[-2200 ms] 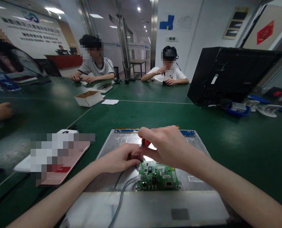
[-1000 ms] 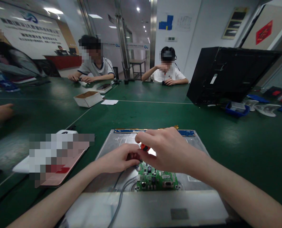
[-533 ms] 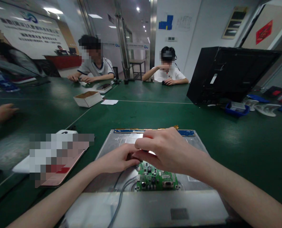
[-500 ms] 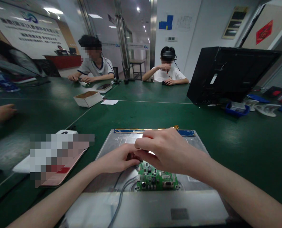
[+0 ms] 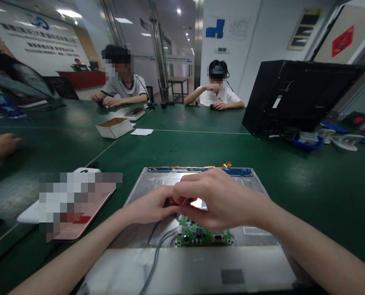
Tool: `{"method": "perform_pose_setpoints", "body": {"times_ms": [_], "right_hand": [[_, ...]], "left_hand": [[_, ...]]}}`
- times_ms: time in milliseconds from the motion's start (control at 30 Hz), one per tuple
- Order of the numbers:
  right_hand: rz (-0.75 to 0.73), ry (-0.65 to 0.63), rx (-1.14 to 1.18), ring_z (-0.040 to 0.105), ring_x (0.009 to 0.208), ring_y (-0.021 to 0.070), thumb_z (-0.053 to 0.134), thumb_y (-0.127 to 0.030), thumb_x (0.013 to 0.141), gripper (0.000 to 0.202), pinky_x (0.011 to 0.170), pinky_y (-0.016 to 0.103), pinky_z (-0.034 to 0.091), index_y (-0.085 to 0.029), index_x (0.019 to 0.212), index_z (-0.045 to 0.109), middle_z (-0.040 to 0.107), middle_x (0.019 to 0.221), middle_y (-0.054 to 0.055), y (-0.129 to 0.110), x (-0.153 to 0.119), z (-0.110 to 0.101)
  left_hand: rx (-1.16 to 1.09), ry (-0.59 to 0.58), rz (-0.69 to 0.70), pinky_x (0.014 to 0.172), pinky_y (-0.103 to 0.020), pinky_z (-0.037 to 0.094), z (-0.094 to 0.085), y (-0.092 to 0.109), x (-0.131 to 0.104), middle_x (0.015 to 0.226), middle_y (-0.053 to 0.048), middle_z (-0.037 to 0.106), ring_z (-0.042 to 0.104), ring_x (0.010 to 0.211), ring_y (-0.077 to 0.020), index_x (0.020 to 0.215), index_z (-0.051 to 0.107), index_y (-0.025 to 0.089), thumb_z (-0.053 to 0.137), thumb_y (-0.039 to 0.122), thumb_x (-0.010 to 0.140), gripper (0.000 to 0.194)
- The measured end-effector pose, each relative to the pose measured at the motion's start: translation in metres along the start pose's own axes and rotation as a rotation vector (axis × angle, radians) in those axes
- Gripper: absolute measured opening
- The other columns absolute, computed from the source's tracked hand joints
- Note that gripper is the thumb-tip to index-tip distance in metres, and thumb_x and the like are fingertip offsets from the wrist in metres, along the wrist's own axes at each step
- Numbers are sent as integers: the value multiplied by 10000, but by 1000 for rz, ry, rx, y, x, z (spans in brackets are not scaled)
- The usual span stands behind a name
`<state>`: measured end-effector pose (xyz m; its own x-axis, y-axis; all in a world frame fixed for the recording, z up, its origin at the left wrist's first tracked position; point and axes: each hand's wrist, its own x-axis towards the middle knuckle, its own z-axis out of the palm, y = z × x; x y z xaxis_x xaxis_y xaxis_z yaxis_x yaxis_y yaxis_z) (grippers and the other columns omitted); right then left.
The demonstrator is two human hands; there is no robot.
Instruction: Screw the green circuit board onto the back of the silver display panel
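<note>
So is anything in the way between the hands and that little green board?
Nothing visible. The right hand is closed around a red-handled tool just above the far edge of the green circuit board, and the left hand pinches at the same spot. The grey cable runs off to the near left.

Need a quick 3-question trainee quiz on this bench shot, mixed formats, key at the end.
1. True or false: the right hand is closed around a red-handled tool above the green circuit board.
2. Where does the green circuit board sit? A) on the silver metal panel B) in the cardboard box C) on the black monitor back
3. Fill in: the left hand meets the right hand at the board's far ____ corner.

Key: 1 true; 2 A; 3 left
</note>
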<state>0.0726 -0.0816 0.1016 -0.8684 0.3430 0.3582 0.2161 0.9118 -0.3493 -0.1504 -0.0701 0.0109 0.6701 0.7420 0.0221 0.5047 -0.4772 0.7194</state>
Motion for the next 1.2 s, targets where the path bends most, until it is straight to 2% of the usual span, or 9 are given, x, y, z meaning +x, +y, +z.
{"method": "perform_pose_setpoints", "body": {"times_ms": [100, 300, 500, 600, 733, 867, 1000, 1133, 1200], "right_hand": [[20, 20, -15, 496, 697, 97, 498, -183, 934, 71, 587, 245, 297, -188, 872, 531, 626, 835, -16, 0, 1, 2], [129, 62, -251, 513, 653, 118, 474, -174, 908, 125, 519, 257, 227, -184, 1006, 551, 663, 857, 4, -5, 1, 7], [288, 101, -479, 469, 508, 117, 480, -387, 976, 232, 477, 270, 139, -207, 870, 581, 641, 665, -7, -1, 0, 3], [275, 85, -454, 474, 510, 113, 491, -385, 975, 240, 480, 265, 152, -207, 838, 575, 630, 643, -19, 1, 1, 2], [254, 89, -351, 520, 577, 114, 502, -275, 951, 118, 485, 250, 195, -180, 1005, 548, 675, 781, 0, 0, 2, 3], [265, 79, -202, 564, 673, 130, 524, -217, 900, 235, 511, 237, 266, -158, 1121, 470, 675, 886, 27, 1, 2, 3], [225, 73, -92, 562, 717, 119, 534, -145, 843, 279, 556, 236, 315, -175, 1110, 457, 652, 925, 15, 3, 1, 1], [233, 76, -137, 563, 711, 122, 564, -269, 898, 145, 561, 252, 293, -188, 1009, 518, 662, 878, 3, 2, 2, 0], [261, 86, -220, 552, 661, 123, 566, -376, 926, 180, 544, 259, 259, -199, 951, 543, 675, 822, -8, 3, 2, 0]], "left_hand": [[2, -5, -14, 635, -291, 461, -1, -1, 1, 752, -29, 606, 568, 703, -200, 833, 603, 155, 542, 332, 855, 189], [-31, -31, 1, 642, -289, 464, -2, 0, 1, 787, -32, 629, 581, 701, -195, 878, 625, 166, 547, 248, 837, 121], [-53, -43, -6, 617, -259, 457, -1, 1, 1, 775, -17, 629, 572, 671, -165, 901, 636, 167, 565, 216, 851, 100], [-67, -52, -5, 590, -245, 442, -2, 2, 2, 746, -4, 612, 556, 636, -151, 879, 632, 165, 574, 211, 844, 81], [-55, -39, -1, 599, -250, 442, -3, 4, 2, 750, -10, 617, 561, 661, -164, 854, 641, 170, 584, 204, 827, 71], [-48, -35, -8, 611, -255, 449, -4, 4, 1, 776, -13, 622, 562, 679, -168, 847, 637, 169, 584, 209, 824, 70], [-39, -35, -10, 619, -254, 451, -3, 2, 0, 779, -7, 617, 557, 680, -161, 875, 637, 167, 588, 222, 845, 80], [-40, -31, 20, 643, -267, 460, -4, 4, 0, 810, -16, 633, 573, 715, -173, 887, 633, 172, 585, 210, 852, 71], [-55, -35, 22, 650, -273, 468, -4, 5, 1, 831, -22, 645, 584, 727, -178, 925, 633, 177, 584, 202, 853, 91]]}}
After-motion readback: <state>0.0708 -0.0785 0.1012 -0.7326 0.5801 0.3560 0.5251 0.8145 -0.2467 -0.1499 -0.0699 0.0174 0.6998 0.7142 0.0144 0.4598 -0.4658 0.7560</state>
